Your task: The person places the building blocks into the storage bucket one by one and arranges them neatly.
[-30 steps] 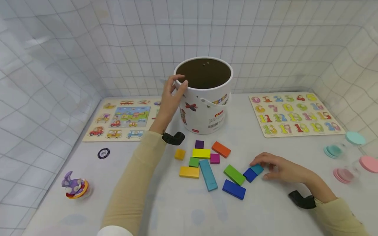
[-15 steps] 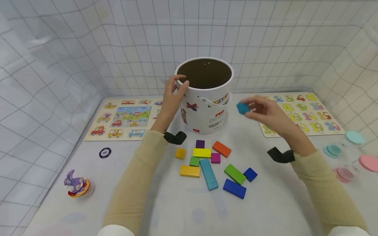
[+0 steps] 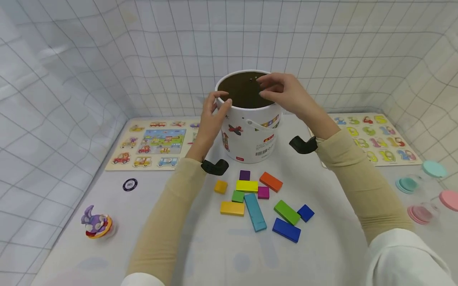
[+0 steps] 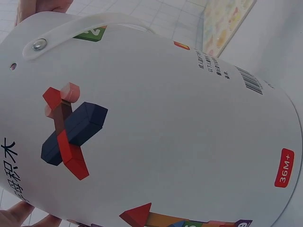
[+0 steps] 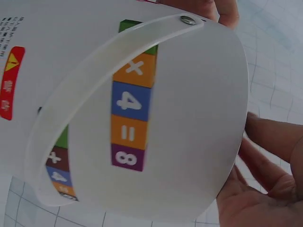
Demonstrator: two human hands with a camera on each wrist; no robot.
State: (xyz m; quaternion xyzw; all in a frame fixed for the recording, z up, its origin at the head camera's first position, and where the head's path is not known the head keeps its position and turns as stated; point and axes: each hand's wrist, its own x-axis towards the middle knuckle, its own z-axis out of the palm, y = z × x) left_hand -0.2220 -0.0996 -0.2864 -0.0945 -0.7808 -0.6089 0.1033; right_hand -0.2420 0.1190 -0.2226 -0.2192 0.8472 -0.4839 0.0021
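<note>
A white bucket (image 3: 247, 135) with printed toy pictures stands upright at the back middle. My left hand (image 3: 212, 119) holds its left rim, thumb on the outer wall and a fingertip over the edge; in the left wrist view, the fingers (image 4: 19, 215) show at the lower left. Over the bucket's right rim reaches my right hand (image 3: 284, 91), fingers parted above the opening, no block visible between them. The bucket's inside is dark and its bottom hidden. Several coloured blocks lie in front, including a yellow block (image 3: 247, 186), a light blue block (image 3: 255, 212) and a dark blue block (image 3: 286, 230).
A vehicle puzzle board (image 3: 143, 155) lies at the left and a number puzzle board (image 3: 379, 139) at the right, partly behind my right arm. A round chip (image 3: 130, 184) and purple rabbit toy (image 3: 96, 222) are on the left. Pink and teal lidded containers (image 3: 424, 212) lie far right.
My right hand lifted a teal block from beside the small dark blue one and carried it up to the bucket; the block is now out of sight. My left hand stayed on the rim.
</note>
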